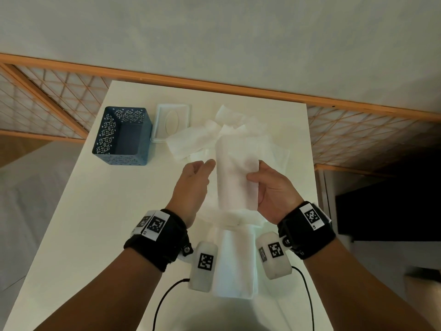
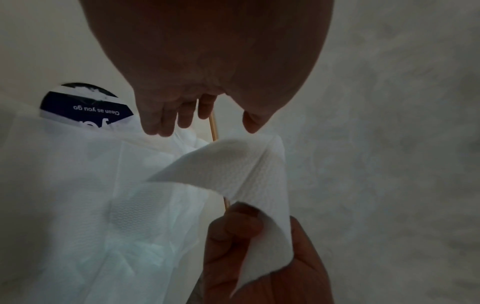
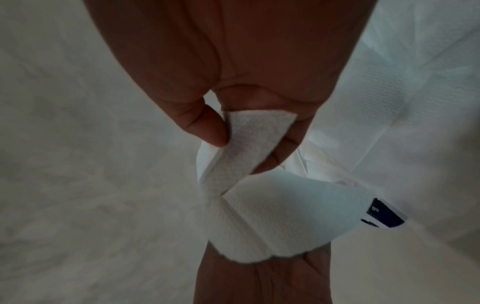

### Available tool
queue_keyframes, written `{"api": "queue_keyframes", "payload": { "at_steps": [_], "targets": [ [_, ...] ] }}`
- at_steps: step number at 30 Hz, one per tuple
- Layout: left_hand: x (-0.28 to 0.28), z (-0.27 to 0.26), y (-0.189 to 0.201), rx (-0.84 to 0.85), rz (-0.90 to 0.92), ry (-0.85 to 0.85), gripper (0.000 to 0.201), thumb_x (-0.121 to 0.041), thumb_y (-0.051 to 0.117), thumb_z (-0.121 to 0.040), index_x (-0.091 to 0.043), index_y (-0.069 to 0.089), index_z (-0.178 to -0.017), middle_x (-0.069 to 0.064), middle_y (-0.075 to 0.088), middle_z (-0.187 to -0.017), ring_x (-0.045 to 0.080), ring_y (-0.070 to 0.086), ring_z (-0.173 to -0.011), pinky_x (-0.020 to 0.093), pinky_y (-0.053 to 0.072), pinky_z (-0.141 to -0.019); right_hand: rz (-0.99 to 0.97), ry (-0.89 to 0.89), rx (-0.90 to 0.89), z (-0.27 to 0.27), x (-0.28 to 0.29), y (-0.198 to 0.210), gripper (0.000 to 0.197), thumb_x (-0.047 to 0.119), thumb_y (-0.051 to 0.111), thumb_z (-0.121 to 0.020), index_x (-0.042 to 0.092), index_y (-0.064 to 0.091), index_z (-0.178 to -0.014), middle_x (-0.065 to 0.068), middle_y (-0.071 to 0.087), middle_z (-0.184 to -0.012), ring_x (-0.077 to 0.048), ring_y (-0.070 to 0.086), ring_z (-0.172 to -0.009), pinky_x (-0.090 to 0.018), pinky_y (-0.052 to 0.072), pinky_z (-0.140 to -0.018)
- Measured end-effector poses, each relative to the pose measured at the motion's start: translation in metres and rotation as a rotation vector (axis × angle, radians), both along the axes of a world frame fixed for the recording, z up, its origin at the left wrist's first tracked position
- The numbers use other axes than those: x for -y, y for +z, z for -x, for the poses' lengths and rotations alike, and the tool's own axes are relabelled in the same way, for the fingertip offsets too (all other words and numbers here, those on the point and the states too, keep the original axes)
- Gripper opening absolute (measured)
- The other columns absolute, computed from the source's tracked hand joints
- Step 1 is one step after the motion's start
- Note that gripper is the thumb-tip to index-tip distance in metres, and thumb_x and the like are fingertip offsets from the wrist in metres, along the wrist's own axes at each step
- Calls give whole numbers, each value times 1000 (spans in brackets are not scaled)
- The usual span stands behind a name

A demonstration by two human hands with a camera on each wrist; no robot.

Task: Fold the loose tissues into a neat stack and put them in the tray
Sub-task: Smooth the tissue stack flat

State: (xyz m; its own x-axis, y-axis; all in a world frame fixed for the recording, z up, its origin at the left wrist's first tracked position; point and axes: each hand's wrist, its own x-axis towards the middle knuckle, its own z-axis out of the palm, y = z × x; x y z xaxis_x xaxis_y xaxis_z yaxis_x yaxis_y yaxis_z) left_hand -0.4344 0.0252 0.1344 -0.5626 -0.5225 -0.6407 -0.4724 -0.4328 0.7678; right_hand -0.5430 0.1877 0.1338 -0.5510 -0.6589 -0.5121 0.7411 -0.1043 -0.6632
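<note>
Two hands, one folded tissue between them, raised above the white table. Right hand: thumb and fingers pinching the tissue's right edge. Left hand: fingers relaxed and slightly parted at the left edge, no grip visible from the wrist view. Long axis of the tissue: running away from the person. One loose heap of tissues beyond the hands, count not tellable. One folded stack near the table's front edge, below the wrists, so the held piece probably comes toward the body, either hand equally near. One dark blue perforated tray, far left, nearer the left hand, nothing seen in it. One pale tissue-box lid just beside the tray.
</note>
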Motion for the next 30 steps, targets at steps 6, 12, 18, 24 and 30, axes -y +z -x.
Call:
{"api": "queue_keyframes", "payload": {
  "at_steps": [6, 12, 18, 24, 30],
  "targets": [
    [-11, -11, -1, -121, -257, -96, 55, -70, 62, -92, -35, 60, -134, -4, 66, -142, 18, 60, -133, 44, 38, -121, 12, 32, 34, -5, 0, 5, 64, 0, 52, -85, -2, 46, -148, -30, 49, -150, -42, 58, -125, -57, 50, -104],
    [-19, -14, 1, -247, -444, -76, 55, -54, 42, -109, -16, 61, -145, 8, 69, -139, 25, 63, -133, 47, 42, -119, -16, 33, 32, -4, -4, 3, 64, -1, 52, -84, -2, 46, -148, -29, 53, -148, -48, 51, -137, -61, 43, -112],
    [-13, -19, -4, -280, -322, -48, 34, -19, 63, -103, -8, 67, -135, 14, 72, -131, 34, 68, -124, 54, 50, -112, -280, 14, -196, 2, -7, -7, 30, -5, 49, -95, 3, 69, -117, -16, 72, -110, -35, 66, -101, -50, 52, -90],
    [-5, -19, -15, -99, 91, -52, 20, -19, 79, -92, -18, 71, -110, 5, 78, -110, 30, 75, -101, 46, 63, -85, -537, 83, -466, 6, -8, -11, 5, 13, 69, -93, 12, 71, -97, -1, 73, -86, -18, 65, -76, -37, 53, -73],
    [-19, -12, -5, -76, 204, -94, 27, -36, 72, -98, -17, 58, -110, 0, 70, -108, 8, 71, -87, 17, 51, -60, -580, 187, -701, -10, 4, 1, 10, 24, 72, -93, 16, 68, -97, -5, 74, -92, -19, 69, -75, -36, 57, -70]
  ]
}}
